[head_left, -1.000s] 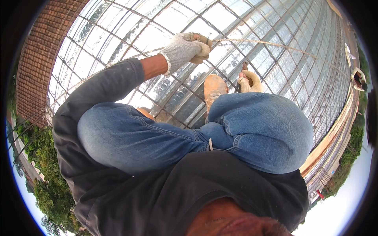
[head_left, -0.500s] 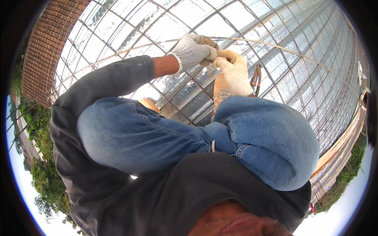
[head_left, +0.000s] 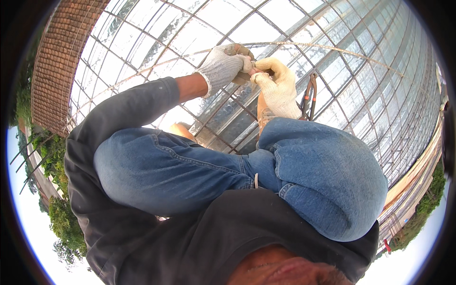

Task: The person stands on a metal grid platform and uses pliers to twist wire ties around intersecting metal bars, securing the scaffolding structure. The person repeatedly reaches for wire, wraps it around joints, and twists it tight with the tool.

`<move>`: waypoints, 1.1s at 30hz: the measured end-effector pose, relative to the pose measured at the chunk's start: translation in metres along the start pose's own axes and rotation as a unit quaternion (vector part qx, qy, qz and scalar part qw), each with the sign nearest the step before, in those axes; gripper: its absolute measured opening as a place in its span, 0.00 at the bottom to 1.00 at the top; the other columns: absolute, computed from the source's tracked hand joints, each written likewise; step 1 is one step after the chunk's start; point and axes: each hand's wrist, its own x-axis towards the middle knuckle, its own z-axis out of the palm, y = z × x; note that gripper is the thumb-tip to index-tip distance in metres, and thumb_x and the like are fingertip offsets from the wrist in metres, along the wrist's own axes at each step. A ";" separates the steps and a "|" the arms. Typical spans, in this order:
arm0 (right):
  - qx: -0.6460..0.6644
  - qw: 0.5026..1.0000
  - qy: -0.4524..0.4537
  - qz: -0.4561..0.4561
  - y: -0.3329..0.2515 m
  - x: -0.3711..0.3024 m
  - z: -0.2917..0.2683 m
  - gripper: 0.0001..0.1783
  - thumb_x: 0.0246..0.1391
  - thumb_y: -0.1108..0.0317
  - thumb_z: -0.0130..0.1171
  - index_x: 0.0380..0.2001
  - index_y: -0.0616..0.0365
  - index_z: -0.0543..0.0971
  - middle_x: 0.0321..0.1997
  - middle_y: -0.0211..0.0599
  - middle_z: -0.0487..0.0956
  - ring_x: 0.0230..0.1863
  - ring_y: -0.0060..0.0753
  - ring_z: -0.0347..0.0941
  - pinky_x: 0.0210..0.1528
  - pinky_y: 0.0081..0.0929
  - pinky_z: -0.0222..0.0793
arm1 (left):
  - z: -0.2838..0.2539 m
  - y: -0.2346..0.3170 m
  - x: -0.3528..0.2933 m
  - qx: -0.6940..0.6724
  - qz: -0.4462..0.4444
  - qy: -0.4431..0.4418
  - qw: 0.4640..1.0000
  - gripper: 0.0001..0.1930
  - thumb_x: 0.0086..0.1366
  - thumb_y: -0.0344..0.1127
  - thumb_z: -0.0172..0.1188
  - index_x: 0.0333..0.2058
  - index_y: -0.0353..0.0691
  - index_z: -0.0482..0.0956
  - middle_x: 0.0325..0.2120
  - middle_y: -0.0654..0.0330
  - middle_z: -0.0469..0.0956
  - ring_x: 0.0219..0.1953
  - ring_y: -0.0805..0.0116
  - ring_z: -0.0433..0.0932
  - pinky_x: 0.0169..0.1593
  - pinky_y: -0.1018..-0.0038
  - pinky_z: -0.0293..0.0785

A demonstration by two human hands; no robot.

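Fingertips of both hands meet in front of my knees, just above a grid of steel bars (head_left: 327,35). My left hand (head_left: 223,65) wears a grey-white knitted glove with dirty fingers, which are pinched closed. Facing it, my right hand (head_left: 278,85) in a cream glove is curled, with thumb and forefinger pressed together. Something small seems to sit between the fingertips, but I cannot make it out. Beside my right wrist, a pair of pincers (head_left: 311,97) with orange marks on the handles stands over the bars. A shoe (head_left: 266,116) shows below my right hand.
Under the bars lie shiny metal sheets (head_left: 270,28). A thin rod (head_left: 323,46) curves across the grid beyond my hands. At far left is a tiled roof (head_left: 66,61), with trees (head_left: 64,218) below it. Boards (head_left: 413,175) run along the right edge.
Both hands have shifted slightly left in the picture, still meeting at the fingertips. My right thumb and fingers have turned a little. The pincers stay beside my right wrist.
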 end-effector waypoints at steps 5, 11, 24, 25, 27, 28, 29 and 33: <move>-0.041 0.999 -0.031 0.016 -0.006 -0.003 0.003 0.18 0.64 0.78 0.63 0.56 0.65 0.84 0.42 0.36 0.88 0.45 0.25 0.83 0.52 0.30 0.80 | -0.007 0.001 -0.001 0.053 -0.020 0.005 0.998 0.14 0.73 0.31 0.67 0.54 0.38 0.83 0.39 0.60 0.89 0.38 0.71 0.90 0.43 0.73 0.89; 0.003 0.996 -0.027 0.088 -0.007 0.001 0.004 0.19 0.69 0.77 0.57 0.60 0.66 0.83 0.45 0.37 0.88 0.46 0.25 0.83 0.55 0.29 0.79 | -0.006 0.002 -0.005 0.184 0.030 0.010 0.982 0.13 0.75 0.31 0.64 0.55 0.37 0.85 0.38 0.60 0.89 0.39 0.73 0.88 0.43 0.74 0.87; 0.047 0.998 -0.034 -0.032 0.010 -0.006 -0.002 0.17 0.63 0.83 0.62 0.53 0.63 0.88 0.51 0.39 0.88 0.49 0.27 0.84 0.53 0.26 0.83 | -0.012 0.012 0.007 0.094 -0.014 0.046 0.994 0.13 0.74 0.39 0.69 0.49 0.37 0.85 0.36 0.59 0.88 0.36 0.69 0.89 0.41 0.72 0.89; 0.016 0.997 -0.041 -0.067 0.008 -0.006 -0.001 0.17 0.62 0.84 0.64 0.53 0.62 0.88 0.51 0.40 0.89 0.49 0.28 0.85 0.52 0.27 0.83 | -0.013 0.011 0.007 0.088 -0.007 0.049 0.995 0.14 0.74 0.40 0.69 0.49 0.37 0.85 0.36 0.58 0.88 0.36 0.68 0.89 0.41 0.72 0.89; -0.046 0.988 -0.054 -0.136 0.003 -0.007 -0.001 0.17 0.61 0.84 0.66 0.51 0.60 0.90 0.51 0.41 0.89 0.50 0.31 0.86 0.51 0.27 0.85 | -0.017 0.009 0.008 0.077 0.006 0.056 0.995 0.14 0.73 0.40 0.69 0.49 0.36 0.85 0.37 0.57 0.88 0.37 0.67 0.90 0.42 0.70 0.90; -0.057 0.985 -0.062 -0.148 0.004 -0.007 0.000 0.17 0.60 0.83 0.67 0.51 0.59 0.90 0.52 0.42 0.89 0.50 0.33 0.87 0.52 0.29 0.85 | -0.018 0.009 0.008 0.068 0.001 0.060 0.996 0.14 0.73 0.40 0.69 0.49 0.36 0.85 0.37 0.57 0.88 0.37 0.66 0.90 0.42 0.69 0.90; -0.068 0.982 -0.069 -0.159 0.006 -0.007 0.000 0.17 0.59 0.83 0.68 0.50 0.58 0.90 0.53 0.43 0.89 0.51 0.34 0.87 0.52 0.30 0.85 | -0.019 0.009 0.009 0.059 -0.005 0.063 0.996 0.14 0.73 0.39 0.69 0.49 0.36 0.84 0.38 0.56 0.88 0.38 0.66 0.90 0.43 0.69 0.90; -0.183 0.936 -0.126 -0.272 0.004 -0.006 -0.001 0.17 0.60 0.81 0.69 0.50 0.56 0.92 0.56 0.46 0.89 0.53 0.38 0.88 0.54 0.35 0.86 | -0.039 0.002 0.011 0.043 -0.007 0.117 0.992 0.13 0.74 0.39 0.69 0.48 0.37 0.84 0.38 0.55 0.89 0.38 0.65 0.90 0.44 0.67 0.91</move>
